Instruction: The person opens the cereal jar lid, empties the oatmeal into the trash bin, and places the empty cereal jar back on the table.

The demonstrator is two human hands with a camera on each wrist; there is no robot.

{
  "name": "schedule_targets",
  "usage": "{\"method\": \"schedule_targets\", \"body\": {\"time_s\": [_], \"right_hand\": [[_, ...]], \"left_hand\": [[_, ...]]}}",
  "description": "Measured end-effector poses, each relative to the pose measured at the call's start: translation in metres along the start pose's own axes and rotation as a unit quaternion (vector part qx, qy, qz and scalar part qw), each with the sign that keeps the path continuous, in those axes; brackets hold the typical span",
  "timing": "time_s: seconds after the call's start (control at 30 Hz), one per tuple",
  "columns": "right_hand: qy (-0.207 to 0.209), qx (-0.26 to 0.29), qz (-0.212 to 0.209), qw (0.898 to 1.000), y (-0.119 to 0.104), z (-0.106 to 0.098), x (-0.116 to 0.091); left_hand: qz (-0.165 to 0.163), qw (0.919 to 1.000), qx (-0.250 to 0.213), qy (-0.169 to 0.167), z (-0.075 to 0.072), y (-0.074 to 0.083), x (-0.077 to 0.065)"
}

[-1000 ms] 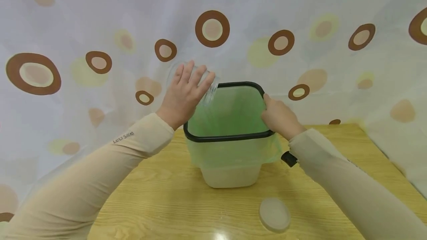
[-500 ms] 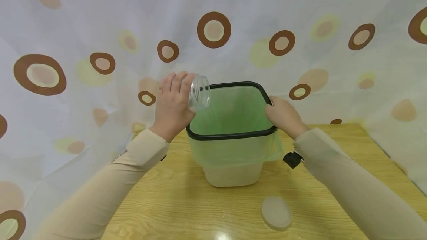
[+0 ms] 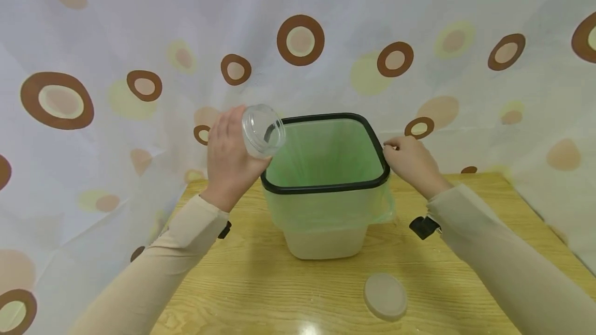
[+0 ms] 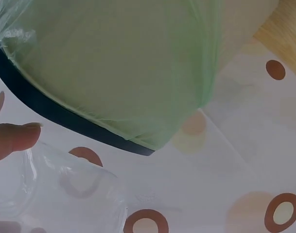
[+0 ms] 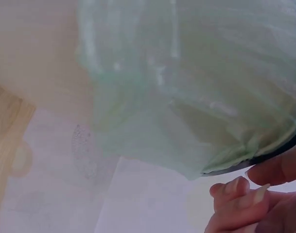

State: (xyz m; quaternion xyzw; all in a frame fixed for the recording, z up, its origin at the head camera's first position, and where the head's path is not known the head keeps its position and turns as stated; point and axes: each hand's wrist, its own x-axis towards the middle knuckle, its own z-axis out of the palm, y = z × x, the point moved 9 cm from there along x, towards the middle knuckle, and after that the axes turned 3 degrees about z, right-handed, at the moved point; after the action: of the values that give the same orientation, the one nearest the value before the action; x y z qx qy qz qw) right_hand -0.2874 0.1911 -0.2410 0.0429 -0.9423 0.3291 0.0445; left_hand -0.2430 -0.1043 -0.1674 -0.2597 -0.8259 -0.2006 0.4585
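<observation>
My left hand [image 3: 228,156] grips a clear plastic jar [image 3: 263,131] beside the left rim of the bin. The jar is tilted, its uncovered mouth facing right and toward me. In the left wrist view, the thumb [image 4: 19,138] lies along the clear jar [image 4: 84,194], just outside the dark rim. A pale bin [image 3: 326,244] with a black rim ring [image 3: 326,188] stands upright, lined with a thin green bag [image 3: 321,211]. At its right rim is my right hand [image 3: 412,164], fingers loosely curled with nothing held. In the right wrist view, its fingertips [image 5: 235,187] sit just off the rim.
A round beige lid [image 3: 385,296] lies flat on the wooden table [image 3: 261,293], in front of the bin and a little right. Behind the table hangs a white cloth [image 3: 335,19] with brown ring patterns.
My left hand has drawn the jar left and down from over the bin, turning its mouth toward me. My right hand has loosened from the rim and shifted slightly right.
</observation>
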Motion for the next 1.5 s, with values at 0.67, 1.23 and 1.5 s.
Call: {"method": "schedule_targets", "body": {"time_s": [0.67, 1.23, 1.5], "right_hand": [[0.029, -0.005, 0.0, 1.0, 0.02, -0.005, -0.011], [0.03, -0.045, -0.002, 0.999, 0.024, -0.003, -0.021], [0.025, -0.051, -0.006, 0.998, 0.029, 0.003, -0.022]], "left_hand": [[-0.283, 0.9489, -0.139, -0.02, -0.005, -0.036, -0.051], [-0.342, 0.9165, -0.208, 0.011, -0.001, -0.049, -0.093], [-0.355, 0.9065, -0.225, 0.035, 0.003, -0.049, -0.116]]}}
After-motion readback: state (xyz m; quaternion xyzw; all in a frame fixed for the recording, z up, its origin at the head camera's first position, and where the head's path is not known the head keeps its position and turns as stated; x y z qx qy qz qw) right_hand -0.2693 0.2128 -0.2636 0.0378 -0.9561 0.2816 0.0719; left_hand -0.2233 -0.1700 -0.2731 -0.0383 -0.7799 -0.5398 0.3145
